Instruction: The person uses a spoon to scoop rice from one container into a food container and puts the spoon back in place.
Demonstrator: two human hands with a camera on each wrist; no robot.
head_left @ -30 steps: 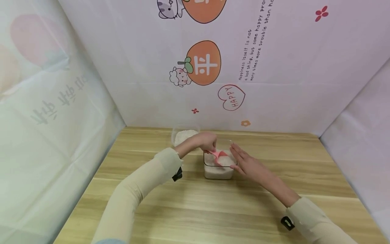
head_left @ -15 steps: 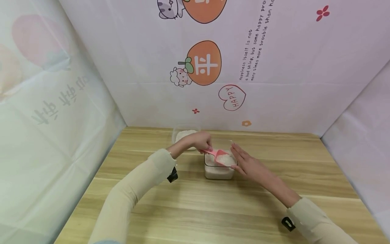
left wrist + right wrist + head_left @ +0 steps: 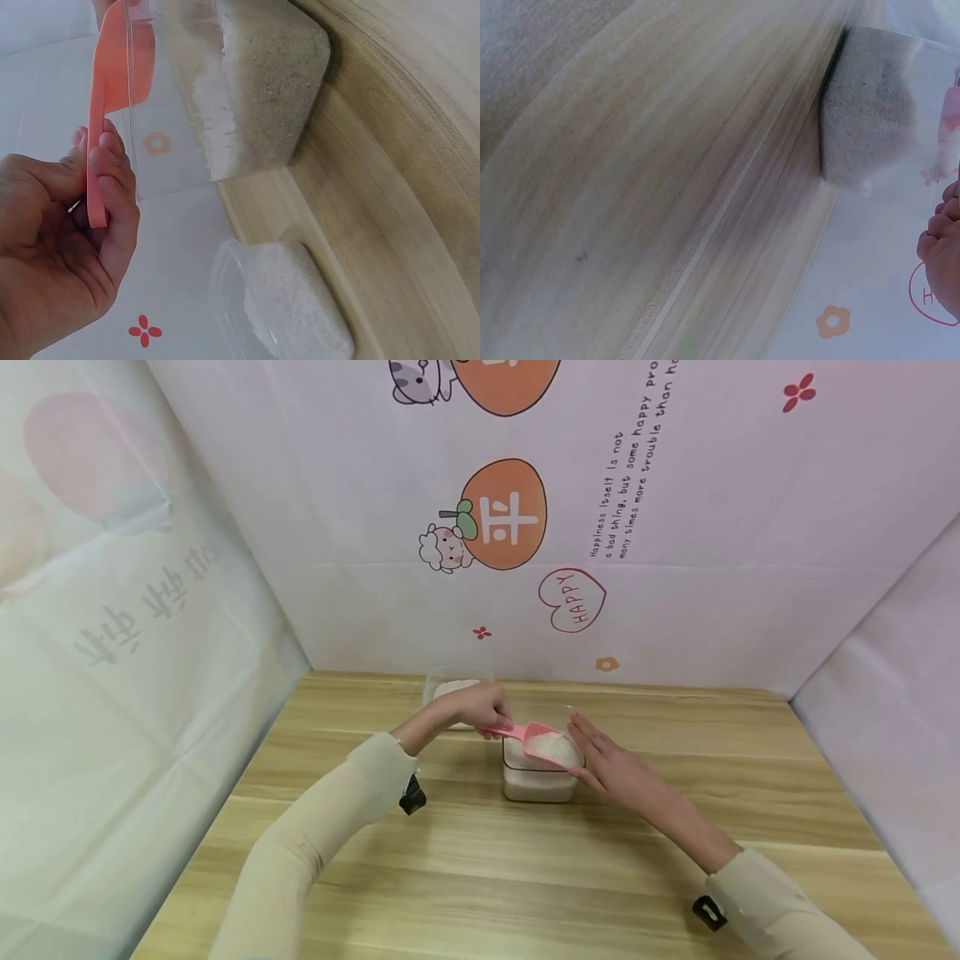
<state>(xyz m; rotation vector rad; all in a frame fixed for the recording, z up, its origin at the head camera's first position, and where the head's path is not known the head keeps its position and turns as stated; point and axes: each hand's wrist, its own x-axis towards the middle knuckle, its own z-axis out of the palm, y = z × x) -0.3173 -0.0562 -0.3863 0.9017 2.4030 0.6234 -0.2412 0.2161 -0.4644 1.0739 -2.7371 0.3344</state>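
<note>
My left hand (image 3: 480,706) grips the handle of a pink scoop (image 3: 124,71), fingers curled round it. A heap of white rice-like grains (image 3: 552,747) lies in the scoop's bowl. The scoop is level with the rim of a clear rectangular container (image 3: 517,767), which it overlaps in the head view. More white grains fill the container's lower part. My right hand (image 3: 618,770) touches the container's right side at the rim, its fingers straight and the thumb at the front corner. In the right wrist view, only part of this hand shows at the edge.
A second clear tub (image 3: 225,289) holding white grains stands behind my left hand, near the back wall (image 3: 375,610). Both containers stand on a wood-grain table (image 3: 480,877). Printed sheets enclose the back and sides.
My left hand has drawn back to the left. The scoop has come up from among the grains to rim level, with a heap in its bowl. My right hand has stayed put.
</note>
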